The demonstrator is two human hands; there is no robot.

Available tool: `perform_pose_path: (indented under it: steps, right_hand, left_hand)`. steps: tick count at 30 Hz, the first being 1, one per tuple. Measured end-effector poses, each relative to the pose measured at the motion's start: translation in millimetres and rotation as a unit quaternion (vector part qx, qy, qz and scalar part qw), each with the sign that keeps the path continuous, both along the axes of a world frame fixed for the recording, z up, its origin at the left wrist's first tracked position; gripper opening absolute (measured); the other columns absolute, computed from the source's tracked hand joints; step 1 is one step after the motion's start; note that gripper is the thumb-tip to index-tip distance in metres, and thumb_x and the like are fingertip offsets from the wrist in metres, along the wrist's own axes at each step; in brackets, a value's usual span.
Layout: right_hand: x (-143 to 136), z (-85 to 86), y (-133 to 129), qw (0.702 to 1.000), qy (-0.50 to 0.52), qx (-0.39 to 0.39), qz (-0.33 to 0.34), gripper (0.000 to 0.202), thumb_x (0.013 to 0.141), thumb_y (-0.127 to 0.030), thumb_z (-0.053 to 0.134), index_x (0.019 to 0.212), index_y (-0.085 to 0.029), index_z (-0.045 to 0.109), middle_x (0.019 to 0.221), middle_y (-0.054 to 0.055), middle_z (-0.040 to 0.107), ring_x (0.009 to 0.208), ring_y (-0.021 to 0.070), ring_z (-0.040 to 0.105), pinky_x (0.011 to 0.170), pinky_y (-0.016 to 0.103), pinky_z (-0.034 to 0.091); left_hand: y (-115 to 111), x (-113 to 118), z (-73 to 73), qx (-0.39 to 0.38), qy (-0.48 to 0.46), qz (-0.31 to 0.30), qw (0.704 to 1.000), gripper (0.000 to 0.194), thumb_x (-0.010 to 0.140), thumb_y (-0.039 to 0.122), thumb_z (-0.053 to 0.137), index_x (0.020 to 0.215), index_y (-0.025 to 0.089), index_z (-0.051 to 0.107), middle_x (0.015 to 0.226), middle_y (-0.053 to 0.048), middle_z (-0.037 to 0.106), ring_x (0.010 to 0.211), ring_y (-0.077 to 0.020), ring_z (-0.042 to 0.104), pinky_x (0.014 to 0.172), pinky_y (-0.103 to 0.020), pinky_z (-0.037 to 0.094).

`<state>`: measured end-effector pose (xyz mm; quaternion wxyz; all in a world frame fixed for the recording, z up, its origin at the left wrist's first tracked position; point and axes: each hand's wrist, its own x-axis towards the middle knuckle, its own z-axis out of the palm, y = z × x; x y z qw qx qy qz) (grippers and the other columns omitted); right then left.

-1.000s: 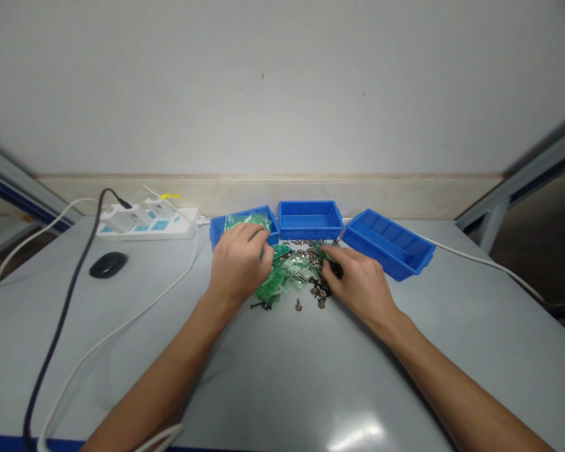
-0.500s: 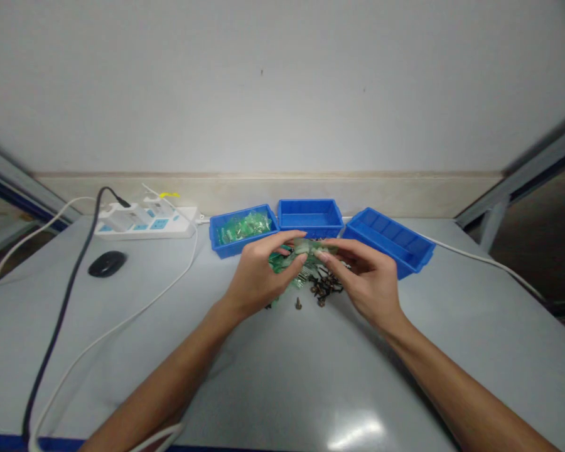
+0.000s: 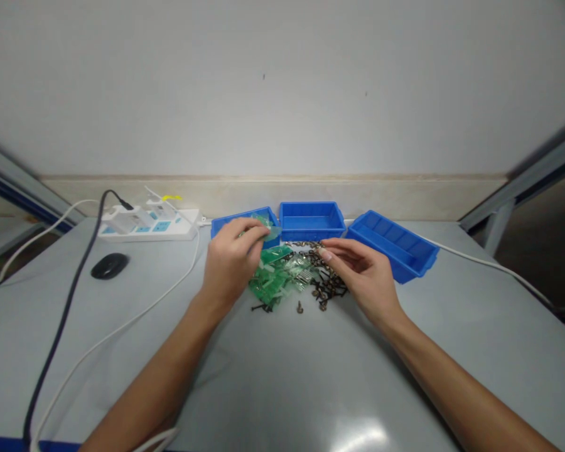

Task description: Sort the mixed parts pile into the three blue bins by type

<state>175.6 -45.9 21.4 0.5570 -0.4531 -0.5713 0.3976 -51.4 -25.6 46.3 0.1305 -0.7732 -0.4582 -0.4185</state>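
Note:
My left hand (image 3: 233, 260) is closed on a translucent green plastic bag (image 3: 270, 233), held over the front right side of the left blue bin (image 3: 219, 233). Over the pile, my right hand (image 3: 365, 273) has its thumb and forefinger pinched together; whatever is between them is too small to make out. Beneath and between the hands lie green plastic bags (image 3: 269, 282), some holding slender pieces. Loose dark screws (image 3: 327, 290) are heaped on the right of the pile, partly behind my right fingers. One screw (image 3: 300, 307) stands apart at the front.
A middle blue bin (image 3: 311, 233) and a tilted right blue bin (image 3: 405, 254) line the back of the table (image 3: 282, 376). To the left are a white power strip (image 3: 169, 231), a black mouse (image 3: 110, 266) and a dark cable (image 3: 63, 314).
My hands have parted. The left hand has moved left with a green bag to the left bin, uncovering the pile. The right hand has stayed nearly where it was.

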Motion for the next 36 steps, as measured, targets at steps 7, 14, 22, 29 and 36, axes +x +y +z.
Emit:
perform_pose_path:
  steps: [7,14,22,29,36]
  right_hand:
    - [4.5,-2.7,-0.8,0.967,-0.233,0.095,-0.038,0.019,0.087,-0.032,0.069,0.102,-0.022,0.074,0.101,0.007,0.077,0.09,0.0238,0.072,0.084,0.041,0.056]
    - [3.0,-10.3,-4.1,0.899,-0.402,0.168,0.046,0.033,0.086,-0.031,0.068,0.118,-0.021,0.068,0.118,0.008,0.072,0.112,0.0273,0.065,0.101,0.046,0.05]
    - [6.7,-14.4,-0.3,0.885,-0.429,0.171,0.062,0.028,0.09,-0.023,0.062,0.118,-0.023,0.069,0.114,0.008,0.074,0.108,0.0276,0.066,0.097,0.047,0.051]
    - [6.9,-14.8,0.3,0.917,-0.367,0.153,0.026,0.023,0.086,-0.019,0.069,0.109,-0.021,0.071,0.108,0.01,0.071,0.103,0.0265,0.064,0.093,0.042,0.052]
    - [4.3,-9.5,-0.6,0.956,-0.278,0.089,0.022,0.024,0.084,-0.021,0.072,0.108,-0.023,0.071,0.092,0.005,0.069,0.081,0.0206,0.064,0.077,0.036,0.053]
  left_hand:
    - [5.7,-19.0,-6.3,-0.096,0.139,0.15,0.974,0.018,0.091,0.028,0.062,0.085,0.018,0.076,0.096,-0.01,0.076,0.092,-0.0313,0.069,0.076,-0.042,0.053]
    - [2.5,-2.4,-16.0,-0.076,0.12,0.105,0.984,0.026,0.094,0.037,0.059,0.098,0.014,0.071,0.102,-0.014,0.073,0.094,-0.0272,0.067,0.082,-0.037,0.054]
    - [0.4,1.5,-19.2,-0.083,0.174,0.108,0.975,0.028,0.093,0.036,0.061,0.105,0.013,0.071,0.097,-0.015,0.068,0.095,-0.0301,0.059,0.082,-0.041,0.05]
    - [-1.2,7.1,-13.7,-0.053,0.123,0.065,0.989,0.023,0.093,0.025,0.058,0.11,0.013,0.069,0.103,-0.013,0.073,0.098,-0.029,0.064,0.084,-0.041,0.051]
    - [-6.4,16.5,-8.3,-0.093,0.052,-0.06,0.993,0.017,0.093,0.018,0.056,0.098,0.014,0.071,0.1,-0.012,0.073,0.097,-0.0254,0.065,0.091,-0.041,0.053]
